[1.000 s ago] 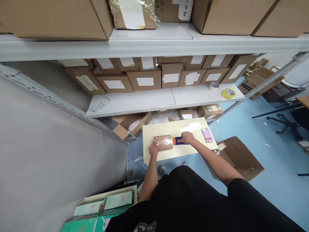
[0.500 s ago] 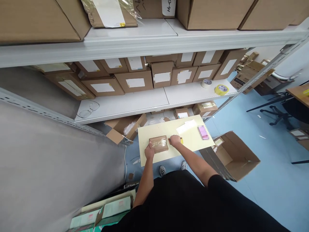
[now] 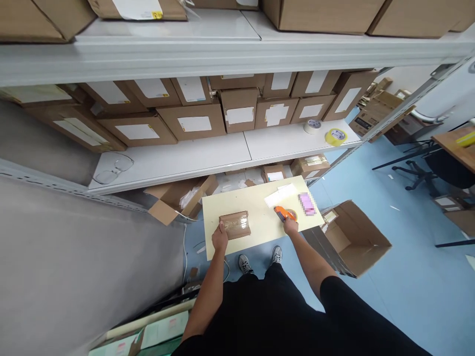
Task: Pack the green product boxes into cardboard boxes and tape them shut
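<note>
A small brown cardboard parcel [image 3: 235, 226] with shiny clear tape across its top lies flat on the pale yellow tabletop [image 3: 256, 240]. At its left edge my left hand [image 3: 219, 239] grips it, thumb on top. To the right, apart from the parcel, my right hand [image 3: 291, 225] is closed round an orange tape dispenser [image 3: 281, 212] with a roll of tape in it. White paper labels [image 3: 279, 196] lie just beyond the dispenser. A blurred-out pink-purple item [image 3: 307, 204] sits near the table's right end.
Shelves [image 3: 208, 155] with labelled cardboard boxes [image 3: 195, 123] stand behind the table. They also hold glasses [image 3: 113, 169], a white tape roll [image 3: 312, 126] and a yellow one [image 3: 336, 137]. An open carton [image 3: 365, 247] stands on the floor at right; another [image 3: 166, 210] is at left.
My right hand has moved rightward, away from the parcel's right edge, with the tape dispenser, now more plainly visible. My left hand stays at the parcel's left edge. The view has shifted slightly.
</note>
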A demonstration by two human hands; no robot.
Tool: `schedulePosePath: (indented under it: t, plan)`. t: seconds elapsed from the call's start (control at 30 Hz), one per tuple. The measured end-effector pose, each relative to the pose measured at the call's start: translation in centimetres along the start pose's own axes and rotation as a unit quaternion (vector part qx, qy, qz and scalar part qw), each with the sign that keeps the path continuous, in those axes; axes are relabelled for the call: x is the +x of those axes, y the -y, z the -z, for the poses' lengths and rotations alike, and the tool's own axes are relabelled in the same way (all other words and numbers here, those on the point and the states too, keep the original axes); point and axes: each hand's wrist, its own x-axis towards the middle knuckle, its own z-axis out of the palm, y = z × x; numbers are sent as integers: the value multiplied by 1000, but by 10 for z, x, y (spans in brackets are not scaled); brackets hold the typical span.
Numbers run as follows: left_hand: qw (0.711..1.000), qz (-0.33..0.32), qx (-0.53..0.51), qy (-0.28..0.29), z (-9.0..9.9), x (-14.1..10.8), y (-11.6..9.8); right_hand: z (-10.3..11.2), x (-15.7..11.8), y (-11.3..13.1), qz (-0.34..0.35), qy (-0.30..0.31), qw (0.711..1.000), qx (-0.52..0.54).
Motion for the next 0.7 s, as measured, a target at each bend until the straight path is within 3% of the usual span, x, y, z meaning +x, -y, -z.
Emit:
schedulePosePath:
  t: [0.1,0.2,0.27,0.33,0.37,0.43,0.57,0.63,0.7]
  plan:
    - [1000,6,-4,-3,0,0,-1,-3,3,-4,-36,-44,996,74]
    - [1000,16,-19,-10,-2,-3,-2,-14,-6,24,9,-109,956,271]
    - [999,14,-34,-13,-3,-5,-3,-28,-20,58,97,-69,900,420]
    - [999,10,-49,-11,-4,-7,-3,-45,-37,95,153,20,845,512]
    - [998,10,-58,-8,-5,-8,-3,-52,-44,111,163,58,827,536]
    - [997,7,-81,3,-5,-7,-3,-59,-55,133,163,76,810,559]
    - [982,-52,-178,39,-8,-4,1,-35,-56,133,146,145,795,571]
    - [957,-94,-270,58,-14,-4,3,-16,-52,121,150,175,777,586]
    - [920,-122,-366,71,-24,-6,4,-5,-51,110,174,153,757,612]
